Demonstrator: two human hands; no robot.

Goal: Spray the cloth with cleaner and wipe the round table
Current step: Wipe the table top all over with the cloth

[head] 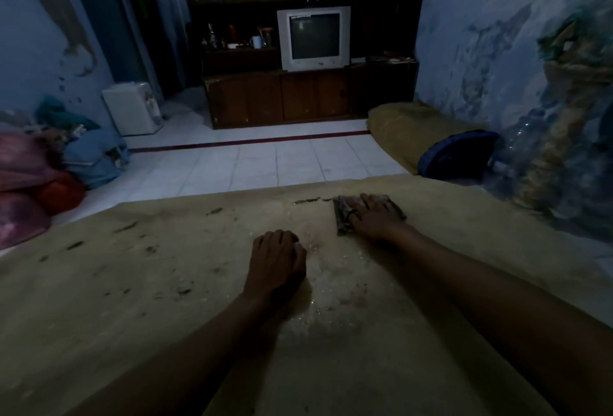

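Observation:
The tan table top (159, 283) fills the lower half of the view, marked with dark smudges and a wet, glistening patch in its middle. A folded grey cloth (343, 216) lies flat near the table's far right edge. My right hand (374, 216) presses on it with straight, spread fingers and a ring on one finger. My left hand (277, 263) rests on the table beside the wet patch, its fingers curled under and holding nothing that I can see. No spray bottle is in view.
Beyond the table is a white tiled floor (265, 163). A TV (313, 38) stands on a dark wooden cabinet at the back. Bundled clothes (49, 170) lie at the left, a cushion with a blue bag (454, 153) at the right.

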